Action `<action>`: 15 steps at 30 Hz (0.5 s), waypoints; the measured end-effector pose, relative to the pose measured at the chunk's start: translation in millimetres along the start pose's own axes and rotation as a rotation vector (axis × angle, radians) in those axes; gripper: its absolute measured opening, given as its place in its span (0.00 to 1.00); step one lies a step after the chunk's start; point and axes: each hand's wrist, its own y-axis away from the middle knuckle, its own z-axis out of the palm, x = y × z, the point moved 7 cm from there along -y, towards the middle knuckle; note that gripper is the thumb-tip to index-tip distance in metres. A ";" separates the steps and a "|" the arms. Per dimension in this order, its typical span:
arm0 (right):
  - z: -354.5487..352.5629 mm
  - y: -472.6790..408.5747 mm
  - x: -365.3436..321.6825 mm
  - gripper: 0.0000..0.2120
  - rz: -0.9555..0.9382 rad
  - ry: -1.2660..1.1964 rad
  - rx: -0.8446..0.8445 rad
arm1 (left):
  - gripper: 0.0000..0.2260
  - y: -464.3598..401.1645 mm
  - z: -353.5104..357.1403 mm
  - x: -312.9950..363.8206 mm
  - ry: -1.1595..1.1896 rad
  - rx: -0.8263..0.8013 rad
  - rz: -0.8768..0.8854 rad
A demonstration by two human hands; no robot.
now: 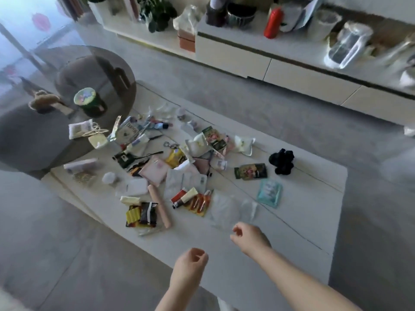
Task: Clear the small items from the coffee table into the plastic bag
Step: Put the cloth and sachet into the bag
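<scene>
A white coffee table [303,223] carries several small items: snack packets [141,215], a tan roll [159,205], tubes [185,197], a teal sachet [269,193], a dark green packet [251,171], a black scrunchie [281,161] and pink pouches [155,171]. A clear plastic bag [229,209] lies flat near the table's front. My right hand [249,237] hovers just below the bag with fingers loosely curled, holding nothing. My left hand [190,263] hangs over the table's near edge, also loosely curled around nothing.
A round dark glass side table [33,140] at the left holds a green tub [89,102] and a small pouch [79,129]. A long white cabinet [292,70] with a red bottle [272,23], jars and plants runs along the back. Grey floor surrounds the table.
</scene>
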 end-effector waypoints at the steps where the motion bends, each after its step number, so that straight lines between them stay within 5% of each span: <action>1: -6.8 -6.3 12.0 0.15 0.024 -0.033 0.009 | 0.04 -4.2 10.8 7.8 -0.014 -0.023 -0.001; 10: -36.1 -59.0 74.8 0.10 0.112 -0.246 0.076 | 0.08 -56.5 62.4 50.8 -0.056 -0.098 -0.020; 15: -22.3 -97.0 75.8 0.19 0.058 -0.203 0.046 | 0.17 -102.4 72.1 58.2 -0.015 -0.086 -0.060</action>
